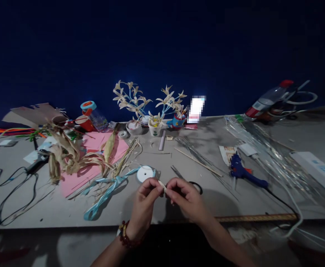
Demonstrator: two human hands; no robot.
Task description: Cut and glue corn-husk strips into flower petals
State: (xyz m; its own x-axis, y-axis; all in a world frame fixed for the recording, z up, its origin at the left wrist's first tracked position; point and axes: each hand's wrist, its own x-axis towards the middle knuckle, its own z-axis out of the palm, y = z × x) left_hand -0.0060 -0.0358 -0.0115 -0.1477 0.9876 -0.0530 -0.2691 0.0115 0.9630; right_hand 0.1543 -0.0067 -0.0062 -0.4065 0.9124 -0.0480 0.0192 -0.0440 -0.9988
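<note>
We hold a small pale husk strip (163, 186) between both hands, just above the near edge of the worktop (53, 207), about midway along it. The left hand (144, 193) pinches one end with thumb and forefinger, and the right hand (186, 196) pinches the other, so each grip is closed on the strip and the fingertips nearly meet. A bead bracelet (125, 237) sits on the left wrist.

We judge that the step in hand is shaping or folding this little piece by fingertip. The piece is tiny and looks dry and thin. In our judgement any further handling calls for a light, steady pinch and small movements, since too much force could tear it.

Just beyond the hands lie a white tape roll (145, 173) and a pair of scissors (189, 180). A blue ribbon (107, 191) trails toward the near left. Dried husks (68, 154) are heaped on pink paper (76, 178) on the left half. A blue glue gun (244, 172) rests on the right half beside a bundle of thin wires (265, 155). A white power strip (318, 168) lies near the right edge, and a wooden ruler (257, 218) runs along the near edge.

At the far edge stand finished husk flowers (131, 98) among small cups (154, 128). The worktop is grey and cluttered, with a black cable (12, 185) looping at its left end. Behind it rises a dark blue wall (162, 44), and the room is dim.
</note>
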